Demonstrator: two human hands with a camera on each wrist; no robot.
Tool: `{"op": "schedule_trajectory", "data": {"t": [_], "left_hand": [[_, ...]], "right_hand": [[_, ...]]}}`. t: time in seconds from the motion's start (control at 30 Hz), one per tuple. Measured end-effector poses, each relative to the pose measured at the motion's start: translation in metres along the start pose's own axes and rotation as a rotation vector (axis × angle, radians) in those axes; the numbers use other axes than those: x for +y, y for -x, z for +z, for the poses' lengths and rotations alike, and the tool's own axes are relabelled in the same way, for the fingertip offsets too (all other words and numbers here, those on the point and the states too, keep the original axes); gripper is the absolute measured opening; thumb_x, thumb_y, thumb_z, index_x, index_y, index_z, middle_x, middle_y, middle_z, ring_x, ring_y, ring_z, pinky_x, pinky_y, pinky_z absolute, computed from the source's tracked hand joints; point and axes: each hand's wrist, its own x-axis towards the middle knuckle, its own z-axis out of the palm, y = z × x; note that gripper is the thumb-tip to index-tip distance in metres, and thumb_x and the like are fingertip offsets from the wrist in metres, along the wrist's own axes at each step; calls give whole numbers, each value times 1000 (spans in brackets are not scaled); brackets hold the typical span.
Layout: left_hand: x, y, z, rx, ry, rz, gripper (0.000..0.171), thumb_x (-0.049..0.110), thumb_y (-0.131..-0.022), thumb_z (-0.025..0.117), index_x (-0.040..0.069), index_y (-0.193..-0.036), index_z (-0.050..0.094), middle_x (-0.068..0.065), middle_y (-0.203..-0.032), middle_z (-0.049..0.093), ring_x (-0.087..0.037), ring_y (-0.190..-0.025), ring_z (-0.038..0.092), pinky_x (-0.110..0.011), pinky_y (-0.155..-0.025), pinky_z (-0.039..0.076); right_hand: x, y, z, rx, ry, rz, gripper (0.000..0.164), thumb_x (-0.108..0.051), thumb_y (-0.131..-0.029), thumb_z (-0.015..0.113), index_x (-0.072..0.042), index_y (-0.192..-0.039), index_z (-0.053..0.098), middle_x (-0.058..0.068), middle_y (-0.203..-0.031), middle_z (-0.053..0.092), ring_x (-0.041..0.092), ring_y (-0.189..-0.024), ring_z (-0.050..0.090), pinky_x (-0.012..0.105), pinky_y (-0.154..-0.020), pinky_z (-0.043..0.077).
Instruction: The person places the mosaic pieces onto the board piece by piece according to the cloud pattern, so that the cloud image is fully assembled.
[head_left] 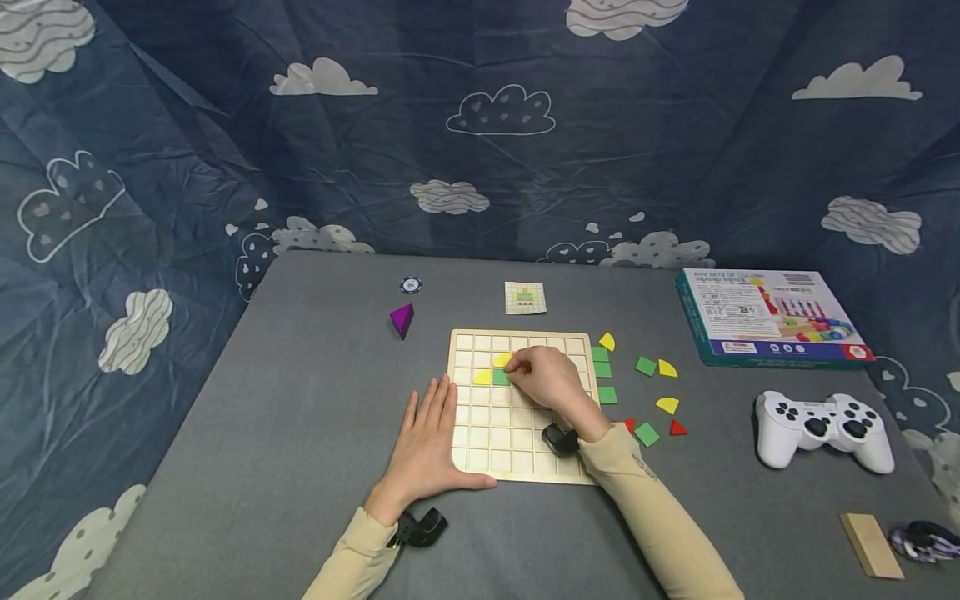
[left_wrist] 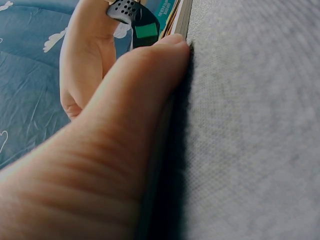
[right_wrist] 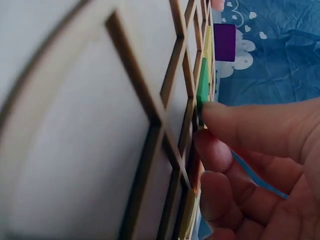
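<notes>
A wooden grid board lies on the table. My left hand is spread flat at its near left corner, fingers along the left edge and thumb at the front edge. Over the upper middle cells, my right hand pinches at a green square tile, thumb touching its edge; the fingers hide part of it. Another view of green shows beside the fingertips, with yellow quarter-round tiles in neighbouring cells. Something red shows low behind the right fingers in the right wrist view.
Green squares, yellow quarter-rounds and red triangles lie right of the board. A pattern card, purple pyramid and chip lie beyond it. Farther right are a box, game controller and wooden block.
</notes>
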Motion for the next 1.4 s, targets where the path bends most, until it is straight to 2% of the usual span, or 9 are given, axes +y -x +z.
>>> {"op": "schedule_trajectory", "data": {"t": [0.17, 0.3, 0.57, 0.67, 0.77, 1.1, 1.4], "left_hand": [[0, 0, 1, 0, -2, 0, 138, 86, -56, 59, -3, -150, 12, -18, -156, 9, -30, -143, 5, -48, -112, 3], [0, 0, 1, 4, -3, 1, 138, 86, -55, 60, -3, -150, 13, -18, -156, 10, -30, -143, 5, -48, -112, 3], [0, -1, 1, 4, 11, 6, 138, 86, -56, 60, -3, -150, 13, -18, -156, 10, -30, -143, 5, -48, -112, 2], [0, -1, 1, 1, 8, 3, 138, 86, -56, 59, -2, -150, 13, -17, -156, 9, -29, -143, 4, -48, -112, 3], [0, -1, 1, -2, 3, 0, 138, 87, -56, 59, -2, -150, 12, -17, -156, 9, -29, -143, 4, -48, -112, 3], [-1, 0, 1, 11, 7, 2, 138, 85, -55, 61, -3, -150, 14, -18, -156, 11, -30, -143, 5, -48, -112, 3], [-1, 0, 1, 26, 10, 15, 137, 84, -56, 62, -3, -149, 15, -19, -155, 12, -31, -143, 7, -50, -112, 5]], "right_hand": [[6, 9, -10, -30, -30, -14, 4, -16, -83, 74, -13, -85, 74, -7, -71, 61, 11, -64, 53, 31, -61, 42], [15, 18, -23, -5, -46, -13, 6, -17, -84, 74, -12, -86, 74, -6, -72, 60, 11, -64, 53, 32, -60, 42], [48, 41, -55, 55, -52, 70, 12, -17, -84, 73, -7, -91, 73, -1, -74, 60, 16, -55, 47, 31, -48, 37], [61, 49, -65, 50, -24, 101, 13, -17, -84, 73, -6, -91, 72, 1, -75, 60, 17, -55, 45, 31, -47, 36], [72, 55, -72, 31, 4, 103, 13, -15, -82, 75, -5, -90, 72, 2, -76, 59, 17, -59, 47, 32, -51, 37], [95, 66, -74, -65, 39, 118, 20, -14, -79, 77, -5, -96, 74, 3, -81, 60, 18, -69, 50, 32, -59, 40], [95, 70, -71, -37, 32, 137, 19, -13, -77, 79, -7, -91, 69, 4, -81, 59, 18, -69, 49, 32, -58, 39]]}}
